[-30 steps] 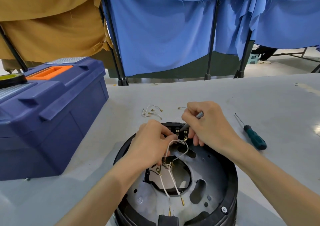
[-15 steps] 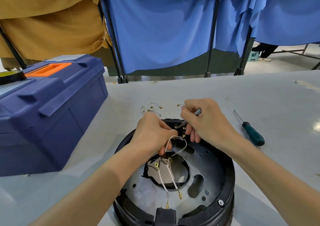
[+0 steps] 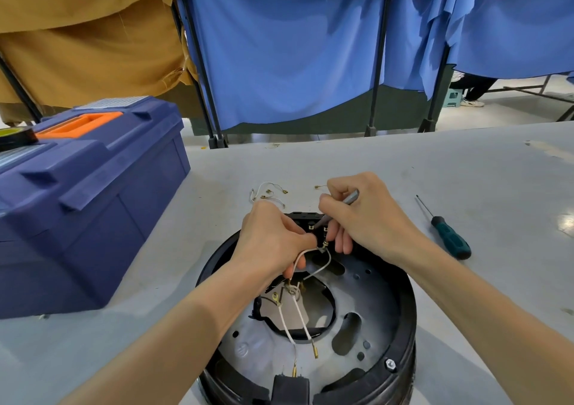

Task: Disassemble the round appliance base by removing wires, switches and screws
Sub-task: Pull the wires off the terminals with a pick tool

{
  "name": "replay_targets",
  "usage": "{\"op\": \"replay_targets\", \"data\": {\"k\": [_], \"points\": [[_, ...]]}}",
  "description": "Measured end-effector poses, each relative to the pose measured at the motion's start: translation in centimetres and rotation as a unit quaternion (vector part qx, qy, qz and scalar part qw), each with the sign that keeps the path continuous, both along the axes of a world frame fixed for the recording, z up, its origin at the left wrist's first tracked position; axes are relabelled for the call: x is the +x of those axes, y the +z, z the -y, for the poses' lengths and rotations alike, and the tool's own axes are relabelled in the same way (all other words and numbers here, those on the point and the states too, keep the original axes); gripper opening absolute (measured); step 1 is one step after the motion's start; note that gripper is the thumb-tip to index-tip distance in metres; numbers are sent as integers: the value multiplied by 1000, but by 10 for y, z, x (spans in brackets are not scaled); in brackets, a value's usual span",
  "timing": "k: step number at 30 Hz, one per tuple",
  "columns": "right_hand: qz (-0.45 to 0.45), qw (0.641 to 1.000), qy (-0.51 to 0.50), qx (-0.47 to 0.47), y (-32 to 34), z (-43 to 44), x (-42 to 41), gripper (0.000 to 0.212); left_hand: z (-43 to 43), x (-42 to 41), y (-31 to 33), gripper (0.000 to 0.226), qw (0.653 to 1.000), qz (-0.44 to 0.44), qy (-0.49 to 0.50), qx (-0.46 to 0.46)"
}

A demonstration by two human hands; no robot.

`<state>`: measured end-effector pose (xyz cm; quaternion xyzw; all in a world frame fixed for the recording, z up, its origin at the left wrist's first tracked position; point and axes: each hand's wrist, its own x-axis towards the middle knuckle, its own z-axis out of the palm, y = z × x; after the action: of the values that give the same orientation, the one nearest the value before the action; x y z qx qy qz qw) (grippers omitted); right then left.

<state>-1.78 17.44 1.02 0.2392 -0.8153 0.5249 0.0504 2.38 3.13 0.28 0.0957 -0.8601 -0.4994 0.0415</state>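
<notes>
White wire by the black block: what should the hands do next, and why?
Probably pull the white wire free while prying. The left hand pinches it by its brass connector, at the black block on the far rim of the base, and the right hand holds a grey tool with its tip there.

Round black appliance base [image 3: 400, 320] on table, inner metal plate exposed; white wires [image 3: 293, 320] trailing across it.

Round base [image 3: 388, 327] on the surface [image 3: 466, 171], below the hands and nearer. Left hand [image 3: 273, 240] and right hand [image 3: 369, 218] side by side over its far rim. Slim tool [image 3: 351, 198] in right hand. Attached wires [image 3: 298, 314] run from left hand toward the near rim. Loose wires [image 3: 267, 195] just beyond the hands. Screwdriver [image 3: 447, 233] right of right hand. Toolbox [image 3: 93, 202] well left of left hand. Curtains [image 3: 279, 47] far behind.
</notes>
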Motion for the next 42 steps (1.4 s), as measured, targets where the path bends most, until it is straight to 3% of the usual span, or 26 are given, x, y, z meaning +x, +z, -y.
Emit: {"op": "replay_targets", "data": {"k": [30, 42], "points": [[-3, 1000, 5, -17, -5, -1, -10, 30, 3, 1, -1, 10, 1000, -2, -22, -18], [-8, 1000, 1, 21, 0, 2, -8, 34, 0, 2, 0, 10, 1000, -9, -12, -24]]}}
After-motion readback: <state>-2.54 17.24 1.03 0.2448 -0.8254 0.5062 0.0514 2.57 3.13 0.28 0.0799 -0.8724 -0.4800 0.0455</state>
